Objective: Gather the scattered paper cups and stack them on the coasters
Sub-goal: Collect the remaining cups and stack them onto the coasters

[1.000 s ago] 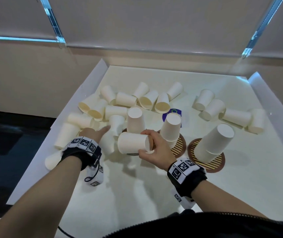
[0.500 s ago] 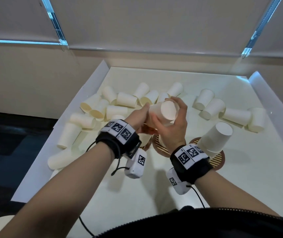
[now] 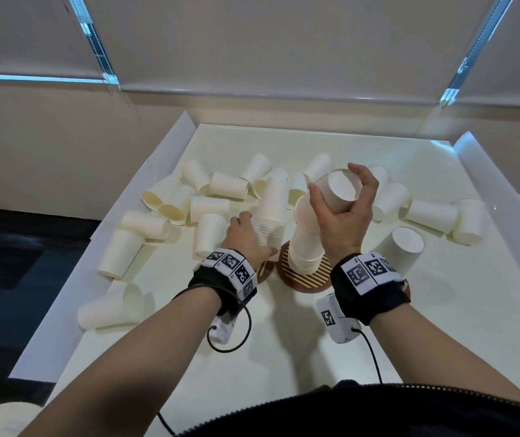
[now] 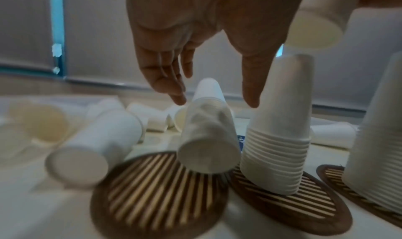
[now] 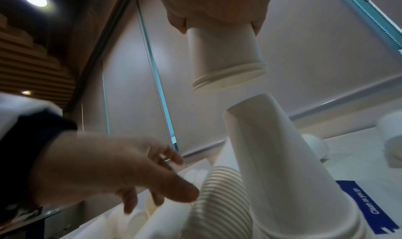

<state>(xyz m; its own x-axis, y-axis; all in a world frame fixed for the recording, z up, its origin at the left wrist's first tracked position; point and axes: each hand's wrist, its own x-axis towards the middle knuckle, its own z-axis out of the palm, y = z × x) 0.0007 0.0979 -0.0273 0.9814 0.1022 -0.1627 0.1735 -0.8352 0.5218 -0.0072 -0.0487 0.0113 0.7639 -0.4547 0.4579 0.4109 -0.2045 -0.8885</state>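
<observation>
My right hand (image 3: 342, 184) grips a few nested white paper cups (image 3: 345, 192) mouth down, just above the middle stack (image 3: 304, 250) on its striped brown coaster (image 3: 309, 279). In the right wrist view a small gap shows between the held cups (image 5: 226, 62) and the stack's top (image 5: 272, 156). My left hand (image 3: 257, 234) is open, its straight fingers and thumb at the base of the left stack (image 3: 271, 209). That stack leans away from me over the left coaster (image 4: 152, 191). A third stack (image 3: 400, 250) stands at the right.
Loose cups (image 3: 214, 190) lie on their sides across the back left of the white walled tray (image 3: 170, 152). More lie at the back right (image 3: 432, 216), and one lies at the front left (image 3: 110, 307). A blue label (image 5: 365, 206) lies behind the stacks.
Both hands met at the raised cups half a second ago. Since then my left hand dropped to the left stack, which now leans, while the right hand stays up over the middle stack.
</observation>
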